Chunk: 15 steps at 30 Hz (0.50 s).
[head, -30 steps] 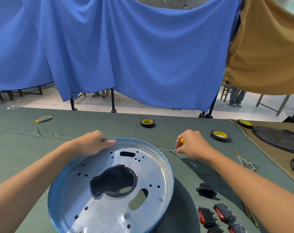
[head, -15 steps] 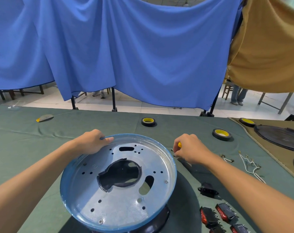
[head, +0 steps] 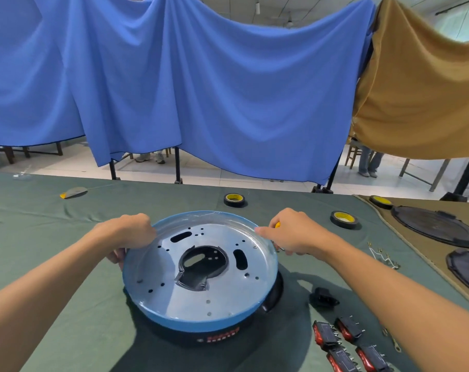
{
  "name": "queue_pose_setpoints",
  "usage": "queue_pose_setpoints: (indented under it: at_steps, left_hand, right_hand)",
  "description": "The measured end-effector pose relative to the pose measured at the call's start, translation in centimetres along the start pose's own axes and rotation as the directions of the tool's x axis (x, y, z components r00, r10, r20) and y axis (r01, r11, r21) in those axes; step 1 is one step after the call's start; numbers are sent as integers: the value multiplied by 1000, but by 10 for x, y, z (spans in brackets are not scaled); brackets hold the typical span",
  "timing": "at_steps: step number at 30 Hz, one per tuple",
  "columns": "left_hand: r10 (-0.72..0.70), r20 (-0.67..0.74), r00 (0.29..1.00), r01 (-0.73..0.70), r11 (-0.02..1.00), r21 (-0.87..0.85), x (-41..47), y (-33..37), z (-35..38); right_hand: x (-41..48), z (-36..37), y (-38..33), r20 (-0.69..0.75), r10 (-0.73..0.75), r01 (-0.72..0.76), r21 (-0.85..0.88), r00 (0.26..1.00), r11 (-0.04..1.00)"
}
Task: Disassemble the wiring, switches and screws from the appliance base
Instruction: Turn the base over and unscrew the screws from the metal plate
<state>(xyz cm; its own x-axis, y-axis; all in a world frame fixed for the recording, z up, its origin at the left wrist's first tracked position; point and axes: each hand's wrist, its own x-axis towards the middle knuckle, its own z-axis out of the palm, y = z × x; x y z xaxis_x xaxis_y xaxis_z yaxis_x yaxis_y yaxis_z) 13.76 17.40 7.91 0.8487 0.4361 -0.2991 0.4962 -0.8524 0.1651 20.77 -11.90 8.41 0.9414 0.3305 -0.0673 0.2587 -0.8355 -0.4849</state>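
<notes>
Appliance base (head: 222, 296) stood mid-desk, toward the near edge: a blue-rimmed metal plate over a black lower housing, the plate apparently tipped a little.

Left hand (head: 128, 234) gripped the far-left rim, fingers (head: 140, 224) curled over it and thumb below. Right hand (head: 292, 232) was closed round a yellow-handled tool (head: 277, 225), one fingertip touching the far-right rim.

Judged step: turning or reseating the base to reach the remaining fasteners. Advice: hold opposite sides of the rim evenly, move slowly, keep the tool shaft off the plate, and mind the thin rim edge.

Removed switches (head: 343, 342) lay toward the near-right corner of the desk (head: 67, 237), a black socket (head: 323, 298) just right of the base, and loose wiring (head: 383, 256) further right.

Unclear:
- The tool tip was mostly hidden by the hand.
- Small dots on the plate could be screws or holes.
- The underside was unseen.
- The switches were cut off at the frame bottom.
</notes>
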Motion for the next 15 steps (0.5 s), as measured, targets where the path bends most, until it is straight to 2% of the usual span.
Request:
queue_pose_setpoints:
  at_steps: [3,5,9,12,15]
  left_hand:
    - [-12,253,967,-25,989,143,-20,0,-12]
    - [4,294,956,-68,975,210,-25,0,-15]
    - [167,82,982,-186,919,348,-23,6,-14]
    - [318,-66,946,-289,917,274,-18,14,-3]
    - [466,-86,880,-444,874,199,-18,25,4]
  right_hand:
    - [-1,4,-6,24,-15,16,-32,1000,999]
    - [1,5,-7,17,-37,37,-32,999,999]
    - [4,3,-4,52,-109,111,-45,993,993]
    - [7,1,-7,71,-157,160,-40,985,986]
    - [11,2,-15,94,-202,207,-56,975,977]
